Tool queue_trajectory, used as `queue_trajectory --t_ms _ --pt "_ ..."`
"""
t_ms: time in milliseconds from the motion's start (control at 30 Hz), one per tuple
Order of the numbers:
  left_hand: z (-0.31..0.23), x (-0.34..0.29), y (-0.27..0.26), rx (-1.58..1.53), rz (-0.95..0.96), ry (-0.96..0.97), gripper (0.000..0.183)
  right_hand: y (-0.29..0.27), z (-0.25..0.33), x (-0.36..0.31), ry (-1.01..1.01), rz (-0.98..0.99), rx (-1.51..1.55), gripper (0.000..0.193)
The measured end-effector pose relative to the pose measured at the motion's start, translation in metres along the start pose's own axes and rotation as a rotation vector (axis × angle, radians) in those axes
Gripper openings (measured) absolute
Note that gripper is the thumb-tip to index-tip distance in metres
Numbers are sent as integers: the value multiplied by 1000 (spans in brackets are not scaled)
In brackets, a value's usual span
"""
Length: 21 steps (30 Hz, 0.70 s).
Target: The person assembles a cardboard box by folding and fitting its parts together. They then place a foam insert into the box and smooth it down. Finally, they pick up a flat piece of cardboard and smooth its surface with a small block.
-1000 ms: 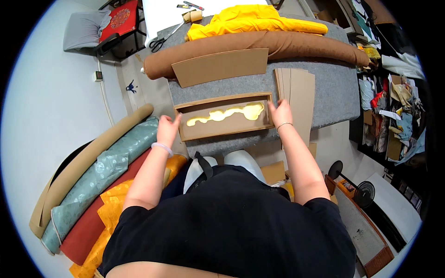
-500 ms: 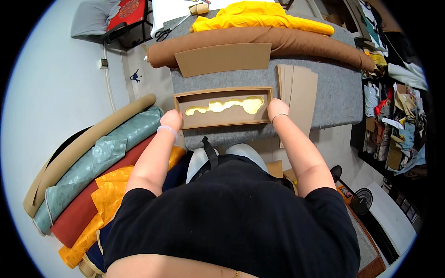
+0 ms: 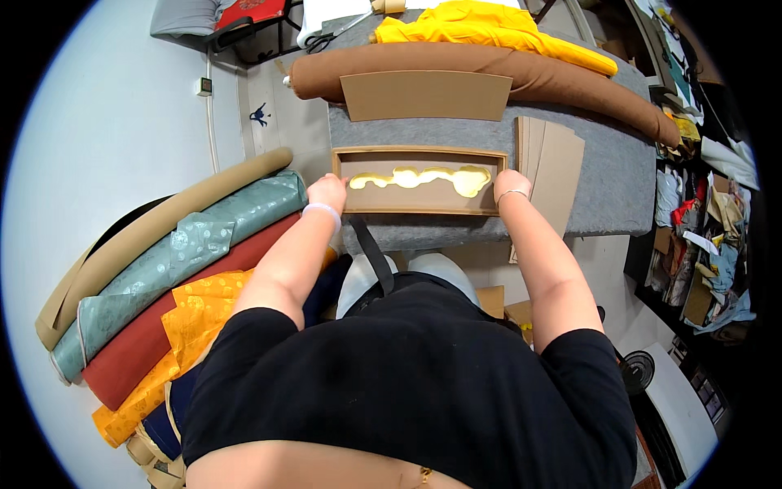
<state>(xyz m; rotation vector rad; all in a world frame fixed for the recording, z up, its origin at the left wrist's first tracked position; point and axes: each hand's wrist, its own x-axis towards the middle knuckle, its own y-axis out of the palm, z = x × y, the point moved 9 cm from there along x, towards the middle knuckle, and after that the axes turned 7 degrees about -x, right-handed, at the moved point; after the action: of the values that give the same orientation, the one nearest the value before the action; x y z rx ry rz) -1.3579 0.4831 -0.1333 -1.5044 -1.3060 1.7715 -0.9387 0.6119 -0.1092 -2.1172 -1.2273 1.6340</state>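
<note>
Between my hands is a shallow rectangular box (image 3: 419, 150) with brown edges. Its bottom is grey-brown, with a long, wavy yellow shape (image 3: 405, 177) lying in it, widest at the right end. My left hand (image 3: 327, 192) is closed on the box's left end. At the right end, my right hand (image 3: 511, 184) grips the side in the same way. Both sets of fingers are partly hidden behind the box walls. A flat brown cardboard panel (image 3: 425, 95) leans against a brown fabric roll just beyond the box.
A grey felt-covered table (image 3: 607, 196) carries the brown fabric roll (image 3: 586, 81), yellow cloth (image 3: 464, 26), scissors (image 3: 322, 41) and cardboard strips (image 3: 558, 155) to the right. Several fabric rolls (image 3: 163, 269) lean at left by the wall. A cluttered shelf (image 3: 700, 236) stands at right.
The view has shifted, so the scene sits further right. The box looks more level and slightly nearer the leaning panel; both hands keep their hold on its ends.
</note>
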Motion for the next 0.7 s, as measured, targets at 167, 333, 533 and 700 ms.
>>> queue_trajectory --t_ms 167,333,533,700 --pt "-3 -5 -6 -52 10 -26 44 4 0 3 3 33 33 22" --pt "2 -2 -5 -117 -1 -25 41 4 -1 8 3 62 63 23" --pt "-2 1 -6 -132 114 9 40 -6 1 -4 -18 74 69 23" --pt "-4 1 -9 -42 192 80 41 -16 -4 -14 9 -10 158 22"
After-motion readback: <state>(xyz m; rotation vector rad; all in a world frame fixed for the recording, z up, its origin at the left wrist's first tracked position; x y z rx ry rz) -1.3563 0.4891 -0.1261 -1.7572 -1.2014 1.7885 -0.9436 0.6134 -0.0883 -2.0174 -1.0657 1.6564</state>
